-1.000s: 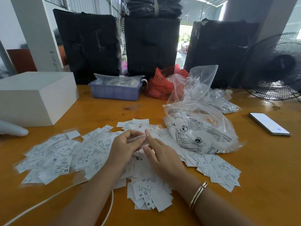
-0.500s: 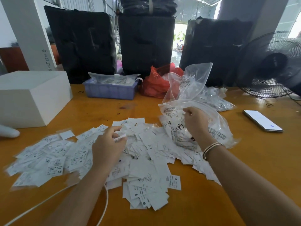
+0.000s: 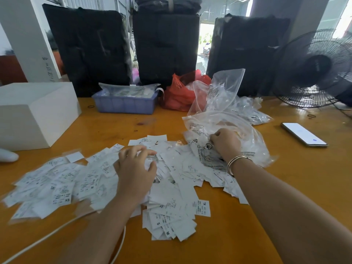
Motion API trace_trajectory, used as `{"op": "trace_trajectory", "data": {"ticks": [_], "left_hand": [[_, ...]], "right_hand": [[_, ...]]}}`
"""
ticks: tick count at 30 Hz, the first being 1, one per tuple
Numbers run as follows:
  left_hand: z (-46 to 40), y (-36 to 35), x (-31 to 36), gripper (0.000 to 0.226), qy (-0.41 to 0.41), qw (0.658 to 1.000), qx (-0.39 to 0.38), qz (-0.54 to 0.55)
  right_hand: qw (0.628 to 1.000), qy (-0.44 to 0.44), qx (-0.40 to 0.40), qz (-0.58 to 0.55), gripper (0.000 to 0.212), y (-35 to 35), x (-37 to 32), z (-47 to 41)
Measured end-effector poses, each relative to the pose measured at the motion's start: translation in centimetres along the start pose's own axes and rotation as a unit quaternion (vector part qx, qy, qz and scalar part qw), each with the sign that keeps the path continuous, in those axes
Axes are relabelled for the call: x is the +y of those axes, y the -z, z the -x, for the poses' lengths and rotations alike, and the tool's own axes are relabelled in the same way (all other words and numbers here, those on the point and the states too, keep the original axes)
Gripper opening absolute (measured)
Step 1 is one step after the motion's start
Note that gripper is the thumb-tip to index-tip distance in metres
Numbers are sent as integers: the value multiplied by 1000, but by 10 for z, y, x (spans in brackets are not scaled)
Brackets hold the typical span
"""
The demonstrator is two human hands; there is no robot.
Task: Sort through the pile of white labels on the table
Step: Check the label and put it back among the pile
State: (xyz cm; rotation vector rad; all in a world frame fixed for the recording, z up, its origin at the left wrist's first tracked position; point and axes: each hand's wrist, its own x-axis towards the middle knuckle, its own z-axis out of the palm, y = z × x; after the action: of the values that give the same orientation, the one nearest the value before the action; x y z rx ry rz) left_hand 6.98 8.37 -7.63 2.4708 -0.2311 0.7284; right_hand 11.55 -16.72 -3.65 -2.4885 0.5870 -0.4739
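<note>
White printed labels (image 3: 80, 180) w/ size marks, loose flat heap across orange table (image 3: 285, 187).

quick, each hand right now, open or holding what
Left hand: open, fingers spread over the white labels.
Right hand: fingers curled on the clear plastic bag, gripping it.

A garment warehouse or packing workshop: black wrapped bales (image 3: 165, 46) stacked across the top of the frame, corrugated metal walls behind, size labels (image 3: 171, 187) heaped mid-frame.
</note>
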Motion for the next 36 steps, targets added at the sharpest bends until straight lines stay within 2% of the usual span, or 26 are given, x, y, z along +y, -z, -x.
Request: {"op": "trace_trajectory", "data": {"ticks": [3, 6, 9, 12, 14, 17, 19, 23, 25, 26, 28, 30, 32, 34, 36], "left_hand": [[1, -1, 2, 14, -17, 1000, -5, 13], [1, 0, 1, 14, -14, 1000, -9, 22], [0, 2, 2, 16, -10, 999, -7, 34], [1, 4, 5, 19, -19, 998, 6, 66], [1, 8, 8, 24, -31, 994, 8, 109], [3, 14, 13, 43, -48, 980, -24, 193], [4, 15, 14, 52, -37, 967, -67, 243], [3, 12, 13, 74, 3, 950, -119, 289], [1, 12, 11, 62, 18, 944, -124, 306], [0, 12, 8, 46, 20, 945, -117, 305], [-3, 12, 4, 24, 19, 948, -90, 304], [-4, 12, 4, 17, 26, 947, -71, 312], [-3, 12, 5, 15, 45, 948, -49, 311], [-3, 11, 5, 14, 62, 951, -20, 303], [-3, 12, 5, 9, 79, 950, 2, 303]], "right_hand": [[1000, 7, 9, 2, 29, 0, 3, -3], [997, 9, 75, -33, 41, 3, 7, -2], [981, 45, 158, -101, 29, 8, 0, 5], [949, 155, 194, -194, 21, 11, -19, 23], [934, 215, 130, -255, 14, 8, -32, 42], [923, 225, -119, -289, 13, -4, -43, 72], [897, 230, -214, -311, 17, -13, -44, 87], [853, 229, -270, -382, 19, -21, -40, 96], [842, 220, -282, -404, 20, -22, -38, 96], [839, 216, -286, -409, 21, -22, -37, 95], [843, 204, -280, -411, 22, -25, -34, 94], [859, 186, -253, -404, 21, -27, -33, 93], [892, 178, -197, -366, 21, -27, -33, 91], [935, 199, -142, -257, 19, -27, -32, 90], [956, 240, -128, -109, 17, -26, -31, 91]]}}
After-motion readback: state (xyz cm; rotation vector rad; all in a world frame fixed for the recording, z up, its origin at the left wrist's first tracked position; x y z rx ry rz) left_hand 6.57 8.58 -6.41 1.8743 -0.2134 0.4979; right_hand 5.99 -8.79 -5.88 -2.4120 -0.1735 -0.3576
